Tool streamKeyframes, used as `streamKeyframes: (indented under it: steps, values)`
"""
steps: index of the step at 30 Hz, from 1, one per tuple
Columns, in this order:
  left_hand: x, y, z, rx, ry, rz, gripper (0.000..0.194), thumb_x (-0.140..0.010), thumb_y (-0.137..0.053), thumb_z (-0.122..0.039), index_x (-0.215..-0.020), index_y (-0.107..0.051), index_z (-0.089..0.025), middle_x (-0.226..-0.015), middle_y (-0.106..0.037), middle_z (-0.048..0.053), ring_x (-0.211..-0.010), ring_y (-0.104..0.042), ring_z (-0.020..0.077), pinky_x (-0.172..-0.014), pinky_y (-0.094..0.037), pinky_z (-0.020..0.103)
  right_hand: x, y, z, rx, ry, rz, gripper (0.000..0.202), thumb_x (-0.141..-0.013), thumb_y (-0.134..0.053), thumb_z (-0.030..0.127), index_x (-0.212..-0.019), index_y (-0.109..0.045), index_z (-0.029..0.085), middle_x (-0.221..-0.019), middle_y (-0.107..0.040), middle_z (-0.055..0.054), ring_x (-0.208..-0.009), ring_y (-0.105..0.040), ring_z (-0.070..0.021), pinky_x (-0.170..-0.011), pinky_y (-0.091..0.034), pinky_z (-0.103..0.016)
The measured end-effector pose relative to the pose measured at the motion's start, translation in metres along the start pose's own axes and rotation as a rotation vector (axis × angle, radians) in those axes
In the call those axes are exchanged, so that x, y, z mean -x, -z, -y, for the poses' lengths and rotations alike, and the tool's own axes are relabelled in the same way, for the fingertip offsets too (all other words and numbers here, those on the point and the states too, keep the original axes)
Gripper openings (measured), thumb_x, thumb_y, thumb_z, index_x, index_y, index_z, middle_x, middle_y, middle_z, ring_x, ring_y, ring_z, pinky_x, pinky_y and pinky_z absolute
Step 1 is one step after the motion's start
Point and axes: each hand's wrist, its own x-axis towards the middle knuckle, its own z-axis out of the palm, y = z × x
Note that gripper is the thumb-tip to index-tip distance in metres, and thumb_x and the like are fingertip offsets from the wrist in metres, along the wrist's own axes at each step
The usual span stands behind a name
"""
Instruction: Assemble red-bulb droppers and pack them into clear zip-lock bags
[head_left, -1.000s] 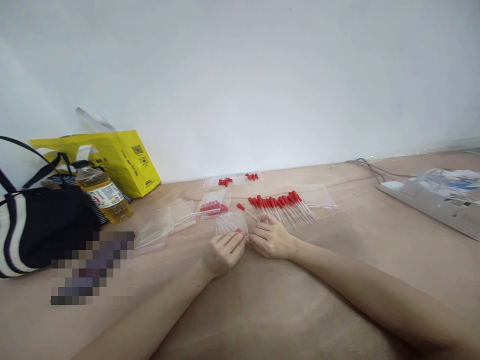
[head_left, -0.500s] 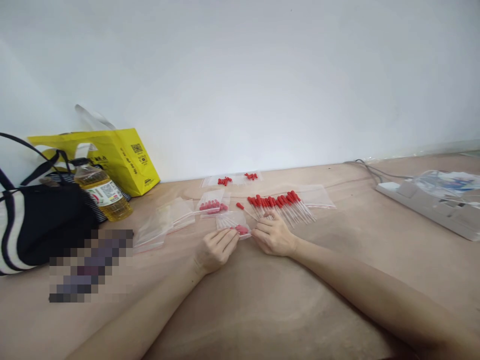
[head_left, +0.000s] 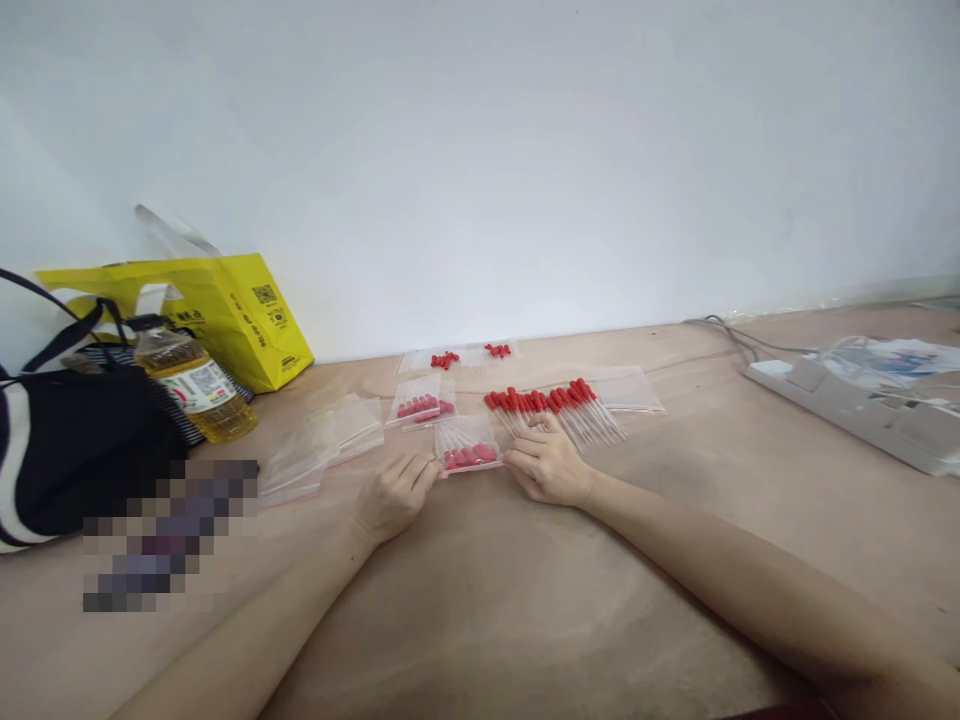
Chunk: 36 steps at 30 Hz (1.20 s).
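Between my hands lies a small clear zip bag (head_left: 465,436), with several red-bulbed droppers inside, bulbs toward me. The fingers of my left hand (head_left: 396,495) pinch the bag's near left corner. At its near right corner, my right hand (head_left: 551,470) has thumb and fingers closed on the edge. Loose droppers (head_left: 559,402) with red bulbs and clear stems lie in a row just beyond my right hand, which hides some of the stems. Another bag (head_left: 424,403) with red-bulbed droppers rests behind the held one.
Flat clear bags (head_left: 341,440) overlap at the left, and one clear bag (head_left: 634,388) lies right of the row. Filled bags (head_left: 472,357) sit by the wall. A yellow bag (head_left: 255,330), an oil bottle (head_left: 199,385) and a dark bag (head_left: 97,450) stand left; a power strip (head_left: 847,410) is right.
My left hand has slid left along the bag's near edge, uncovering the red bulbs inside. A dropper that lay apart now rests beside the row. The view has shifted slightly.
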Motion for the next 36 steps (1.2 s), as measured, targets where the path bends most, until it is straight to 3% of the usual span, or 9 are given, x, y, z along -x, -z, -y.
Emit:
streamKeyframes:
  steps: [3,7,9,12,17,21,24,29,36]
  values:
    - [-0.001,0.003,0.002,0.153,0.006,0.003,0.023,-0.085,-0.043,-0.023,-0.066,-0.055,-0.016,-0.062,-0.061,0.002,-0.058,-0.058,0.0123,-0.055,-0.048,0.023,0.002,0.003,-0.002,-0.034,-0.006,0.023,0.018,-0.078,-0.041,0.012,-0.068,-0.055,0.016,-0.061,-0.055,0.0,-0.062,-0.045,-0.0112,-0.078,-0.027,-0.032]
    - [-0.002,0.003,0.006,0.321,0.09,0.051,0.03,-0.078,-0.053,-0.038,-0.097,-0.056,-0.015,-0.092,-0.063,0.01,-0.09,-0.058,0.0205,-0.079,-0.049,0.033,0.003,0.007,0.0,-0.118,-0.076,0.046,0.018,-0.082,-0.04,0.017,-0.072,-0.056,0.016,-0.063,-0.056,-0.001,-0.065,-0.048,-0.0119,-0.079,-0.027,-0.032]
    - [0.0,0.0,0.007,0.365,0.139,0.094,0.033,-0.08,-0.05,-0.034,-0.107,-0.053,-0.015,-0.102,-0.061,0.011,-0.099,-0.055,0.0218,-0.085,-0.047,0.035,0.002,0.008,0.004,-0.177,-0.108,0.049,0.017,-0.083,-0.04,0.018,-0.075,-0.056,0.017,-0.065,-0.058,-0.001,-0.066,-0.049,-0.012,-0.079,-0.027,-0.032]
    - [0.002,-0.007,0.007,0.443,0.143,0.102,0.027,-0.084,-0.04,-0.023,-0.104,-0.057,-0.018,-0.098,-0.064,0.008,-0.095,-0.058,0.0182,-0.083,-0.049,0.032,0.001,0.008,0.008,-0.244,-0.128,0.048,0.014,-0.083,-0.042,0.018,-0.078,-0.056,0.017,-0.068,-0.059,-0.001,-0.068,-0.051,-0.0116,-0.079,-0.028,-0.031]
    - [0.003,-0.009,0.01,0.519,0.231,-0.034,0.025,-0.084,-0.041,-0.025,-0.097,-0.061,-0.018,-0.091,-0.066,0.008,-0.088,-0.06,0.0184,-0.076,-0.05,0.032,0.001,0.006,0.006,-0.275,-0.176,0.114,0.015,-0.084,-0.046,0.026,-0.088,-0.058,0.017,-0.081,-0.062,-0.004,-0.077,-0.052,-0.0133,-0.074,-0.028,-0.029]
    - [0.006,-0.011,0.034,0.409,0.344,-0.127,0.028,-0.085,-0.038,-0.02,-0.091,-0.065,-0.023,-0.091,-0.066,0.005,-0.082,-0.059,0.0178,-0.076,-0.046,0.037,0.002,0.004,0.002,-0.185,-0.273,0.238,0.019,-0.081,-0.051,0.03,-0.095,-0.062,0.025,-0.098,-0.059,-0.004,-0.088,-0.048,-0.0168,-0.074,-0.024,-0.032]
    - [0.009,-0.022,0.064,0.422,0.402,-0.107,0.026,-0.083,-0.04,-0.023,-0.094,-0.064,-0.022,-0.092,-0.064,0.007,-0.086,-0.058,0.0193,-0.075,-0.047,0.035,0.001,0.001,0.002,-0.13,-0.34,0.296,0.018,-0.081,-0.05,0.029,-0.092,-0.064,0.028,-0.099,-0.058,-0.004,-0.089,-0.046,-0.0179,-0.073,-0.022,-0.034]
    - [0.009,-0.055,0.107,0.453,0.622,0.126,0.037,-0.069,-0.054,-0.031,-0.103,-0.06,-0.017,-0.111,-0.056,0.009,-0.101,-0.053,0.026,-0.088,-0.041,0.04,0.0,-0.004,0.002,-0.084,-0.408,0.28,0.017,-0.08,-0.051,0.025,-0.087,-0.066,0.025,-0.082,-0.061,-0.004,-0.079,-0.044,-0.0168,-0.068,-0.021,-0.033]
    - [0.007,-0.078,0.129,0.542,0.717,0.445,0.042,-0.066,-0.051,-0.025,-0.105,-0.059,-0.013,-0.123,-0.05,0.01,-0.112,-0.045,0.0289,-0.095,-0.034,0.044,-0.001,-0.005,0.007,-0.053,-0.468,0.304,0.016,-0.08,-0.05,0.026,-0.08,-0.065,0.021,-0.077,-0.06,-0.004,-0.079,-0.044,-0.017,-0.07,-0.023,-0.032]
